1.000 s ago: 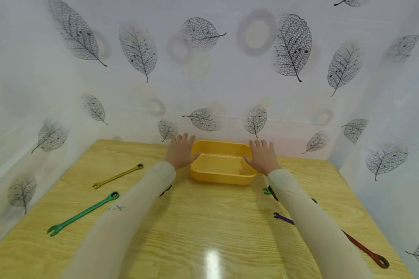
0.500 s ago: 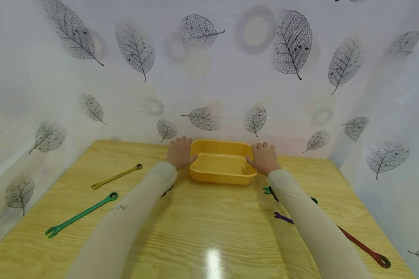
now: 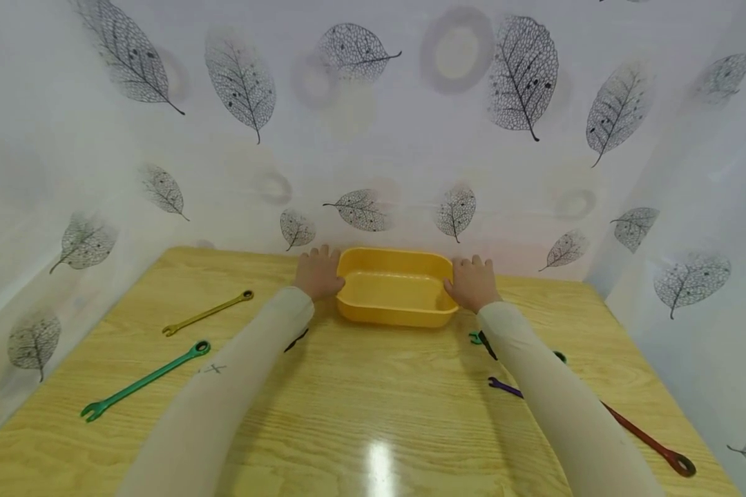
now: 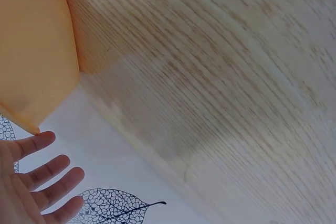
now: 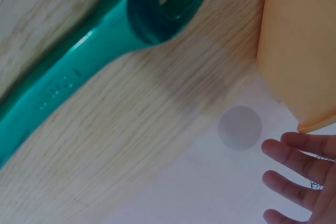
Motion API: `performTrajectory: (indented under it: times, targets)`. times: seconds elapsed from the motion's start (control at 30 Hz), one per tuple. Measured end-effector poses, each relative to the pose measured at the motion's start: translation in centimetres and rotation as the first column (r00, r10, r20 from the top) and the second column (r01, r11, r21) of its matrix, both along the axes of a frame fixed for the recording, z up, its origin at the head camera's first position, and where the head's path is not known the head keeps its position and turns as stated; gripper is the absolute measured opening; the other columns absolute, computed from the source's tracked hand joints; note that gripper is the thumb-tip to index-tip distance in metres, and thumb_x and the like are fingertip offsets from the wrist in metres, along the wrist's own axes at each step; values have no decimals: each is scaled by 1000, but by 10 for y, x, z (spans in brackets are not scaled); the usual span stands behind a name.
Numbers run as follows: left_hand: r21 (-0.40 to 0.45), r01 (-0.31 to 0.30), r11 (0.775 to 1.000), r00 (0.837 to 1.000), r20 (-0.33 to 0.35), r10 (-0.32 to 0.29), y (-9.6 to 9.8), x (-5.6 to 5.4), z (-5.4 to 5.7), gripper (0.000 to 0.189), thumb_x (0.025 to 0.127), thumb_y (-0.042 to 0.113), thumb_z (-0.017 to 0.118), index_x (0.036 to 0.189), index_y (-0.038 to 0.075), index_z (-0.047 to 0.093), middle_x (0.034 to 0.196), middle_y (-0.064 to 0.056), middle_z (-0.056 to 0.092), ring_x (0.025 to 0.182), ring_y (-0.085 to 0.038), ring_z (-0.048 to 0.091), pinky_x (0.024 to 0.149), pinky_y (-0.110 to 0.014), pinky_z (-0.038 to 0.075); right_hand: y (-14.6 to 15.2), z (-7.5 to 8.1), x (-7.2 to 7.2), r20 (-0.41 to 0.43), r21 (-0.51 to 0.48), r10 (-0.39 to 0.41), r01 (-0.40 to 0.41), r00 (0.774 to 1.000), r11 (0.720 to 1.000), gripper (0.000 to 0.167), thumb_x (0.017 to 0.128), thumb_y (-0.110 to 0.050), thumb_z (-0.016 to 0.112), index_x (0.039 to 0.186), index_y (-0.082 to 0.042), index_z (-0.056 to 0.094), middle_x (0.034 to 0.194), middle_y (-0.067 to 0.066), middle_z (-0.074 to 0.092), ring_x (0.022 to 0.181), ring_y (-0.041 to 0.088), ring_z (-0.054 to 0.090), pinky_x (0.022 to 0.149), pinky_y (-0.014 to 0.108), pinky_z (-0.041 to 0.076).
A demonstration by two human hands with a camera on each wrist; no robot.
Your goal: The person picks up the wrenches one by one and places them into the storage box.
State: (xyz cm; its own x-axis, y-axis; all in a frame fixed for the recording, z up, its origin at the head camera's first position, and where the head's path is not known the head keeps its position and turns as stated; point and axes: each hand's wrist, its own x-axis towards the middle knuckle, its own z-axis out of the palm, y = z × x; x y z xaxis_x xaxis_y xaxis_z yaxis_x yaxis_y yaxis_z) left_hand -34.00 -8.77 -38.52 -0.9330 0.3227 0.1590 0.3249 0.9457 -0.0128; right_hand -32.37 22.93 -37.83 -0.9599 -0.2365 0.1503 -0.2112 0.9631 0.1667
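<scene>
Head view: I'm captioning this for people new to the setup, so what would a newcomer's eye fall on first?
Probably the bright yellow tray at the far side of the wooden table, with the left hand at its left end and the right hand at its right. Next, perhaps, the dark leaf prints on the pale backdrop behind it. Then the green wrench lying at the table's left and the red wrench at its right.

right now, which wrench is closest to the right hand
The green wrench partly behind the right sleeve, open end toward the right hand. The purple wrench and red wrench lie farther from it; the yellow wrench and other green wrench lie left.
</scene>
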Motion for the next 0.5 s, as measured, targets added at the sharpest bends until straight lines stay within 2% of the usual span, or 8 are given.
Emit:
performTrajectory:
  times: [0.13,0.3,0.5]
  targets:
    - [15,9,1000,1000,-10,-9,-1,1,-2,51,84,32,53,126,3,50,115,-20,54,100,-36,55,86,-51,45,0,0,3,23,-19,-11,11,1000,1000,52,93,-31,51,131,3,47,119,23,61,110,42,51,100,62,32]
    - [16,41,999,999,-21,-40,-4,4,-5,52,85,32,53,126,1,49,115,-20,54,99,-36,55,86,-51,45,0,1,8,3,-41,2,-2,1000,999,48,91,-26,51,128,5,49,115,24,62,104,42,53,97,62,33]
    - [34,72,997,997,-28,-71,-6,14,0,50,84,28,56,123,-2,51,116,-23,54,100,-38,56,88,-54,45,-1,-1,16,-40,16,33,-32,999,999,40,90,-28,51,110,6,57,103,22,64,94,39,57,92,59,39]
